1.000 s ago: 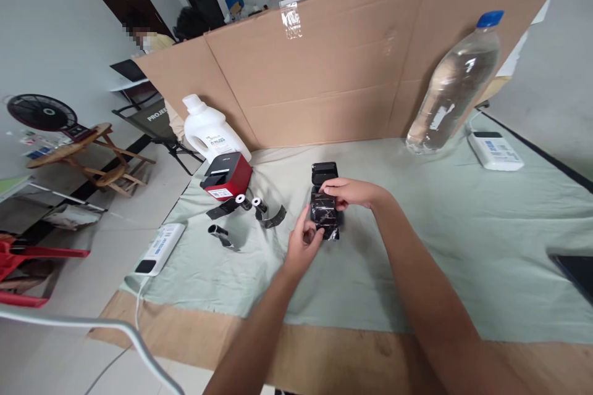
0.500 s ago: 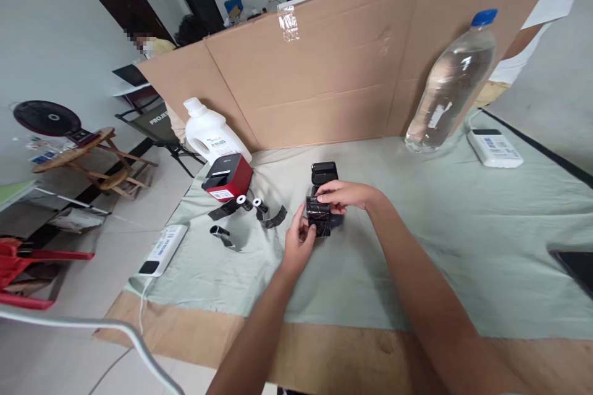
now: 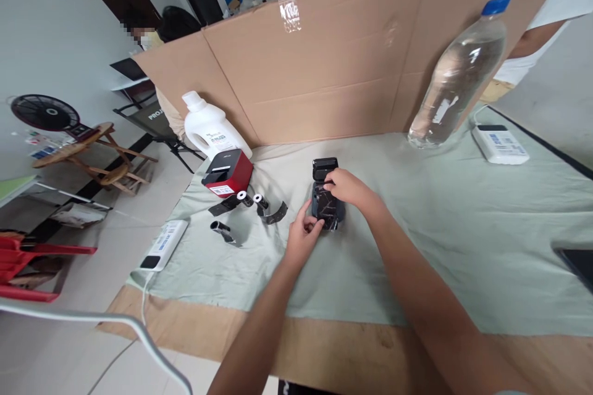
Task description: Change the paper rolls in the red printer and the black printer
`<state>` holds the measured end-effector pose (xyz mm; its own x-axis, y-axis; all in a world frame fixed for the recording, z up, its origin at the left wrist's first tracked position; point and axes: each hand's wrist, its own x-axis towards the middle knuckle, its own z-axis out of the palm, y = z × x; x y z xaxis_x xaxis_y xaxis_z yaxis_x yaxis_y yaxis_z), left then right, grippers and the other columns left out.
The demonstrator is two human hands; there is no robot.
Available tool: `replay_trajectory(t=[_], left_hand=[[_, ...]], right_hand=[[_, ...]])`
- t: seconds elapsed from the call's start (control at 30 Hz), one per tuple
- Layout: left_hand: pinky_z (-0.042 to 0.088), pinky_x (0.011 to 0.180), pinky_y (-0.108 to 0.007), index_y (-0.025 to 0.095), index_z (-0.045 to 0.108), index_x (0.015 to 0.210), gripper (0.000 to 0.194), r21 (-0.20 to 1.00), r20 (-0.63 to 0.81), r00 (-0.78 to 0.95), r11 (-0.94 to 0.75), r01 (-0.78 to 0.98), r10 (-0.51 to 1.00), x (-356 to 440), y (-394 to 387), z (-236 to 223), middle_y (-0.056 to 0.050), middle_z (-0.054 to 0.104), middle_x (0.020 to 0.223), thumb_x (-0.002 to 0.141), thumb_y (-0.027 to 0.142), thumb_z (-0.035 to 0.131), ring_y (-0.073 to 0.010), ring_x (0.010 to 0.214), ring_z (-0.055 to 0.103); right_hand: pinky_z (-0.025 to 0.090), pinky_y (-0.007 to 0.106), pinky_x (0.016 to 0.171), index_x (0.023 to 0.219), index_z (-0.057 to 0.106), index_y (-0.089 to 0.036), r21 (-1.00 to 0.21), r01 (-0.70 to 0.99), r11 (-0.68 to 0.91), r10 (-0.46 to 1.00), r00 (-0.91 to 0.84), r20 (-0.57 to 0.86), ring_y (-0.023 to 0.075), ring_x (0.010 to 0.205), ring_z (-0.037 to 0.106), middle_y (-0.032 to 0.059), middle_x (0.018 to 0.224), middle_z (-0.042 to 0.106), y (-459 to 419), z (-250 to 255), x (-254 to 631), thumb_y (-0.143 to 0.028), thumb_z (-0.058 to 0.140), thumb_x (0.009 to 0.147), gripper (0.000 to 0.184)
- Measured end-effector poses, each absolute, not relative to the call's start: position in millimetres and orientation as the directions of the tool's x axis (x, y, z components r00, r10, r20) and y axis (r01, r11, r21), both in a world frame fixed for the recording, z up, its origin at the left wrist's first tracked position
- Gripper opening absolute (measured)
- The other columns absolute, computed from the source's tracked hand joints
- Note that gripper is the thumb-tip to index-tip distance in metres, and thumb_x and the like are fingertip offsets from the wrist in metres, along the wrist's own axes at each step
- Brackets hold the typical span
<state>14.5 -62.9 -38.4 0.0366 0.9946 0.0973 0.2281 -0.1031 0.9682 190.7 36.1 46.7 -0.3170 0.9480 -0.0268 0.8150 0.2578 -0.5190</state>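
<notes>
A small dark handheld device, apparently a label printer (image 3: 340,212), lies on the cloth with its black lid (image 3: 325,166) flipped up at the far end. Over its body lies a glossy black marbled paper strip (image 3: 328,200). My left hand (image 3: 303,236) is closed at the strip's near end, thumb on top and fingers along the left side. With bent fingers my right hand (image 3: 348,187) pinches the strip's far end close to the lid; those fingertips partly hide the opening. Whether a roll sits inside is hidden.
Left of my hands stand small black paper rolls (image 3: 260,201) and a red-black printer (image 3: 229,173), before a white jug (image 3: 215,126). A cardboard panel (image 3: 324,80) closes off the back. A water bottle (image 3: 458,80) and power strip (image 3: 500,144) are at right.
The black marbled paper, earlier held up as a folded or rolled piece over the device, now lies flatter along it. My right hand has moved slightly farther away, towards the lid.
</notes>
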Motion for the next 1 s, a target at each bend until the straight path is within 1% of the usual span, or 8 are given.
replay_trajectory(t=[0.23,0.37,0.5,0.7,0.77,0.87,0.93,1.0], left_hand=[[0.054,0.071,-0.024,0.016,0.049,0.146,0.068,0.983,0.05,-0.034,-0.043,0.177,0.998,22,-58,-33,0.004,0.068,0.069,0.084,0.034,0.072,-0.0132,0.067,0.065],[0.057,0.076,-0.028,0.016,0.05,0.145,0.066,0.991,0.021,-0.09,-0.008,0.133,0.996,26,-60,-31,0.002,0.072,0.07,0.085,0.033,0.071,-0.0171,0.071,0.073],[0.056,0.073,-0.028,0.016,0.048,0.146,0.067,0.987,-0.012,-0.149,0.036,0.158,0.989,31,-61,-27,0.002,0.071,0.066,0.085,0.032,0.071,-0.0184,0.07,0.073],[0.055,0.076,-0.028,0.014,0.046,0.148,0.07,0.987,-0.028,-0.132,0.049,0.153,0.991,32,-61,-26,0.002,0.071,0.066,0.085,0.031,0.071,-0.0176,0.07,0.072],[0.055,0.075,-0.028,0.014,0.044,0.148,0.072,0.99,-0.019,-0.109,0.035,0.139,0.994,32,-60,-28,0.003,0.07,0.065,0.085,0.032,0.071,-0.0168,0.068,0.07],[0.054,0.071,-0.026,0.014,0.042,0.149,0.075,0.997,-0.006,-0.041,0.009,0.081,0.999,31,-60,-33,0.004,0.066,0.064,0.084,0.033,0.072,-0.0151,0.064,0.068],[0.052,0.069,-0.024,0.014,0.042,0.149,0.075,0.998,-0.001,-0.007,0.001,0.067,1.0,30,-60,-34,0.006,0.063,0.061,0.083,0.033,0.071,-0.0135,0.061,0.065],[0.05,0.066,-0.023,0.014,0.041,0.149,0.074,0.997,0.007,0.008,-0.007,0.074,1.0,29,-60,-35,0.008,0.059,0.059,0.082,0.031,0.07,-0.0117,0.058,0.06]], right_hand=[[0.043,0.029,0.093,0.108,0.073,-0.015,-0.499,0.837,0.224,0.97,-0.239,0.034,0.0231,0.114,0.064,0.013,0.119,0.071,35,43,183,-0.017,0.055,0.099,0.02],[0.044,0.03,0.095,0.112,0.071,-0.015,-0.486,0.85,0.203,0.979,-0.191,0.073,0.0234,0.115,0.063,0.0127,0.121,0.07,36,38,182,-0.017,0.055,0.099,0.021],[0.046,0.031,0.091,0.112,0.069,-0.018,-0.475,0.864,0.166,0.986,-0.15,0.072,0.0239,0.111,0.065,0.011,0.12,0.069,35,32,180,-0.016,0.055,0.098,0.02],[0.051,0.035,0.081,0.108,0.066,-0.02,-0.407,0.911,0.058,0.998,-0.054,0.022,0.0266,0.1,0.067,0.013,0.126,0.06,28,30,172,-0.014,0.061,0.09,0.02],[0.052,0.038,0.084,0.112,0.064,-0.019,-0.452,0.891,0.026,0.994,0.026,0.108,0.0289,0.104,0.065,0.0144,0.123,0.06,28,31,170,-0.018,0.06,0.092,0.021],[0.051,0.042,0.094,0.13,0.055,-0.016,-0.574,0.817,0.059,0.957,0.117,0.264,0.0315,0.118,0.059,0.0174,0.132,0.057,36,27,173,-0.021,0.056,0.094,0.037],[0.048,0.042,0.1,0.137,0.05,-0.016,-0.649,0.744,0.158,0.948,0.071,0.311,0.0298,0.122,0.056,0.0169,0.137,0.056,43,24,180,-0.021,0.053,0.094,0.044],[0.047,0.04,0.101,0.132,0.053,-0.017,-0.704,0.672,0.232,0.95,0.0,0.313,0.0265,0.12,0.057,0.0134,0.131,0.06,49,23,190,-0.02,0.05,0.094,0.038]])
